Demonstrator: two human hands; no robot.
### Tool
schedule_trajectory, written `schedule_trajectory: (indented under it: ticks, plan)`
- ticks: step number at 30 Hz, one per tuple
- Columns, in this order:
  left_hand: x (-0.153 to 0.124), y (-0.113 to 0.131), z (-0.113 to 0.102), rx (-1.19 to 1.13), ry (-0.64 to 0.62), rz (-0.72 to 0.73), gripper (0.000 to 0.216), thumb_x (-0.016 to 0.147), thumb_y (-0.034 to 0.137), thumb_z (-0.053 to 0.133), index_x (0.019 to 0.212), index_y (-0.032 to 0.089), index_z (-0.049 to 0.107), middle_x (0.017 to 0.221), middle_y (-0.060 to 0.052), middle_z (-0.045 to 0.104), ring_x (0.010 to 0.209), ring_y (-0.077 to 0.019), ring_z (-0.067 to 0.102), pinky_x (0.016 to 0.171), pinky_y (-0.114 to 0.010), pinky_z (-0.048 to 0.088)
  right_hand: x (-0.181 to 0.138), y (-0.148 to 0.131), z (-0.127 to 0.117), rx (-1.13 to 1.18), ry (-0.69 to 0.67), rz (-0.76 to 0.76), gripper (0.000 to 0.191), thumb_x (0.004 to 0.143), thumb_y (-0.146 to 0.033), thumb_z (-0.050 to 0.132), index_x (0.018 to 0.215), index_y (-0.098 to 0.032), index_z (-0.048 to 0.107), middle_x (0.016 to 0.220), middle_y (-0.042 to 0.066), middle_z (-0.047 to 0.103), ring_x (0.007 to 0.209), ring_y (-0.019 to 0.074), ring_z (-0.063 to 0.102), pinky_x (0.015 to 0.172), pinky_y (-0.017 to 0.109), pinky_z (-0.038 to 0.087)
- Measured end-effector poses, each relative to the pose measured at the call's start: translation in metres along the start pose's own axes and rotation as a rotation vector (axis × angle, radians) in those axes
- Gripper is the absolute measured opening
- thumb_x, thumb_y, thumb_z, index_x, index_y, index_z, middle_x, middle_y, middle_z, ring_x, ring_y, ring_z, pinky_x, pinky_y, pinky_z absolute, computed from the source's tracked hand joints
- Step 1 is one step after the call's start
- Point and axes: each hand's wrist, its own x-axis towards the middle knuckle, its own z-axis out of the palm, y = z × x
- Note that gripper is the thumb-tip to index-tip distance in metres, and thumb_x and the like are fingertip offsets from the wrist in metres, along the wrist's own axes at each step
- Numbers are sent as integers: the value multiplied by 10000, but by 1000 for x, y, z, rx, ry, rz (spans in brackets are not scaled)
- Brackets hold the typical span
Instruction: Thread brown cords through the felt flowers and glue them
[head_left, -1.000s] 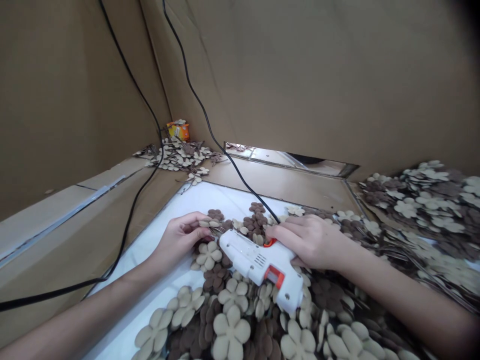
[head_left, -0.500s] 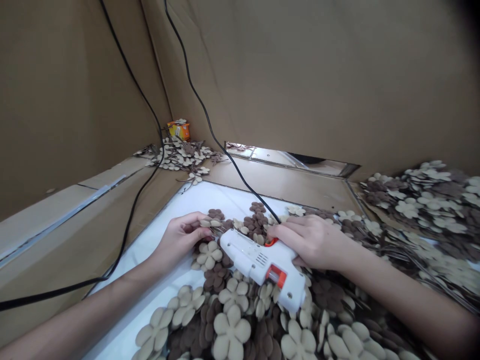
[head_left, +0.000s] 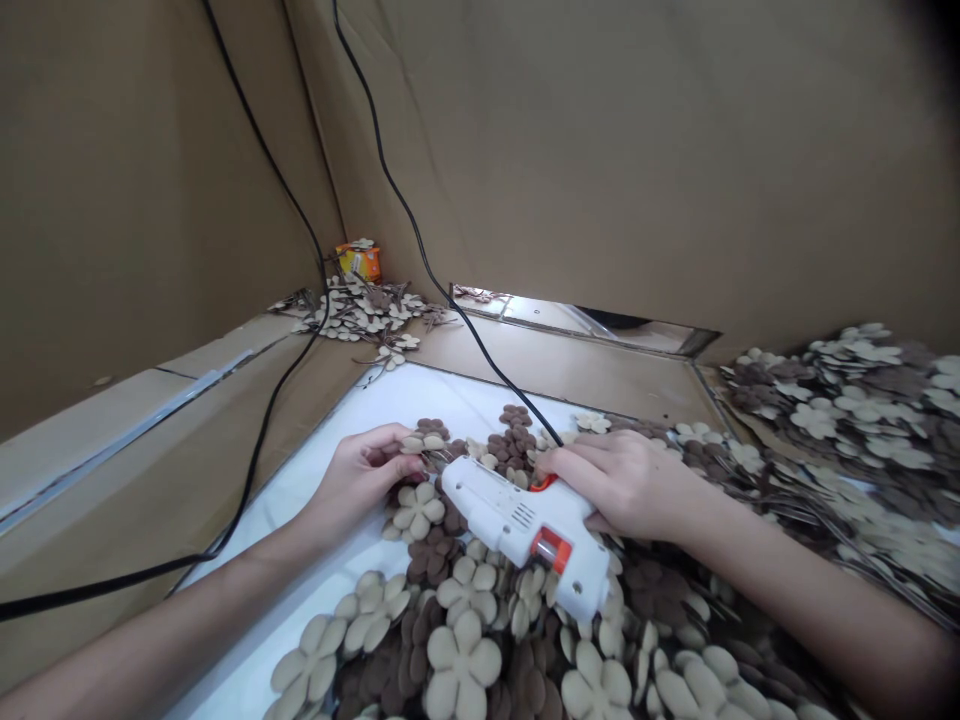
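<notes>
Brown cardboard walls (head_left: pixel 675 150) box in a white cloth (head_left: pixel 360 420). The right hand (head_left: pixel 622 485) curls closed over a white hot glue gun (head_left: pixel 525 530); the left hand (head_left: pixel 360 485) pinches a small tan flower cutout (head_left: pixel 416 442), amid heaped tan and brown flower cutouts (head_left: pixel 461 670).

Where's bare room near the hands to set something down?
Bare white sheet lies beyond the left hand, up to the black cord. The cardboard strip past the sheet is open. Crowded: flower cutouts under the glue gun and right hand, and rightward.

white cloth (head_left: pixel 375 405) on cardboard (head_left: pixel 525 365), strewn with tan and brown flower cutouts (head_left: pixel 461 670)
</notes>
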Motion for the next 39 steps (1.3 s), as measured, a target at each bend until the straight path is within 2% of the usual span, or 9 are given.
schedule_trajectory:
  ticks: [7, 15, 21, 25, 27, 29, 32, 35, 39]
  plan:
    - [-4, 3, 1, 36, 29, 32, 64, 729, 203, 693, 695, 169, 652, 625, 28, 634, 580, -88, 552, 532, -168, 416, 4, -6, -13, -60, -46, 10, 169, 835, -170, 446, 973, -135, 537, 719, 58, 627, 649, 219, 617, 525, 300, 403]
    - [-1, 5, 2, -22, 75, 6, 130, 696, 225, 711, 635, 154, 620, 569, 17, 645, 530, -97, 580, 502, -172, 429, 13, -23, -42, -371, -28, -1, 186, 851, -72, 435, 944, -135, 584, 626, 30, 577, 529, 193, 547, 459, 302, 288]
    - [7, 0, -6, -149, 154, 109, 274, 716, 402, 717, 778, 149, 633, 600, -6, 678, 517, -122, 617, 522, -201, 489, 5, 16, -59, -459, -7, 8, 196, 848, -87, 466, 985, -163, 585, 726, 40, 643, 616, 190, 574, 523, 293, 331]
    - [11, 6, -8, -166, 196, 130, 368, 732, 492, 678, 868, 155, 619, 678, -20, 685, 567, -145, 636, 530, -229, 518, 2, 68, -39, -103, 16, 322, 243, 816, -174, 541, 1055, -195, 581, 931, 79, 651, 804, 208, 579, 654, 284, 395]
    - [10, 13, -8, -129, 184, 138, 361, 763, 501, 640, 864, 156, 617, 699, -28, 679, 621, -161, 645, 549, -241, 529, 7, 87, -19, 257, 90, 488, 273, 776, -204, 595, 1048, -212, 601, 989, 75, 621, 886, 214, 554, 750, 304, 402]
    - [8, 22, -10, -79, 160, 163, 334, 793, 486, 612, 846, 157, 617, 704, -30, 669, 660, -169, 645, 572, -251, 537, 15, 97, 2, 739, 270, 670, 249, 686, -235, 687, 926, -203, 629, 967, 50, 614, 926, 214, 530, 836, 318, 392]
    - [3, 37, -15, 1, 119, 192, 311, 838, 463, 557, 808, 160, 619, 737, -35, 660, 713, -178, 644, 607, -268, 546, 27, 98, 29, 957, 431, 810, 322, 714, -390, 655, 961, -203, 565, 894, 26, 591, 827, 183, 538, 748, 301, 450]
    - [-2, 50, -21, 64, 89, 178, 306, 850, 439, 546, 739, 162, 614, 743, -30, 649, 740, -188, 643, 633, -288, 556, 34, 89, 45, 1111, 545, 941, 375, 822, -533, 482, 1014, -212, 498, 846, 28, 580, 743, 157, 554, 621, 261, 487]
    - [-10, 60, -25, 97, 50, 93, 282, 811, 419, 607, 715, 157, 646, 709, -24, 655, 709, -188, 645, 617, -287, 559, 27, 82, 52, 1306, 560, 1087, 395, 891, -540, 341, 862, -193, 527, 729, 45, 607, 598, 134, 567, 541, 240, 498]
